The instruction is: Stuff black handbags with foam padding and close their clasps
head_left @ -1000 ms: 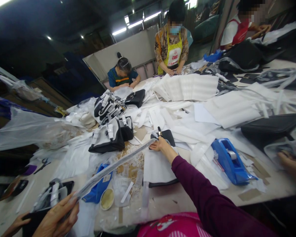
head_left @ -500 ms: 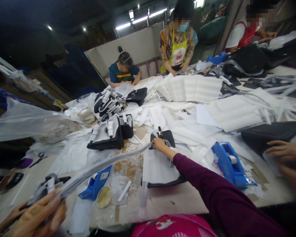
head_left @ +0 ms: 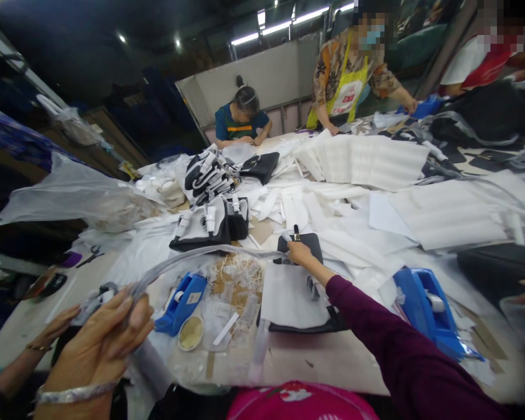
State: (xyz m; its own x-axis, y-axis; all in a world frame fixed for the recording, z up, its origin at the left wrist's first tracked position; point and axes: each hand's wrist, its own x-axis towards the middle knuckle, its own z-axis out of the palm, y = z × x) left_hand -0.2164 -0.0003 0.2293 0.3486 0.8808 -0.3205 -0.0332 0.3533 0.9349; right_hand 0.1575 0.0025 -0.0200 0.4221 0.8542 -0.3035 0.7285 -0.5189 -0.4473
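Left hand (head_left: 102, 332), one, with one pale bracelet (head_left: 76, 394) at the wrist: closed on one grey, film-wrapped strap (head_left: 192, 253). Right hand (head_left: 301, 254), one, below one purple sleeve (head_left: 376, 326): gripping the same strap near its far end, over the flap of one black bag (head_left: 311, 244) with one gold-toned clasp (head_left: 296, 235). Strap: one, slack and arched between both hands. Black bag: one, on the table (head_left: 306, 359), partly covered by one white sheet (head_left: 286, 297). Blue tape dispensers (head_left: 181, 306): two nearby, one each side of the black bag. Round tub (head_left: 191, 333): one, yellowish inside, beside the left dispenser. Grey-and-black bags (head_left: 199, 238): two, adjoining, beyond the strap. Co-workers (head_left: 240, 128): three, across the table. Co-worker's hand (head_left: 55, 328): one, behind the left hand. Loose white sheets (head_left: 374, 160): many, overlapping, uncountable.
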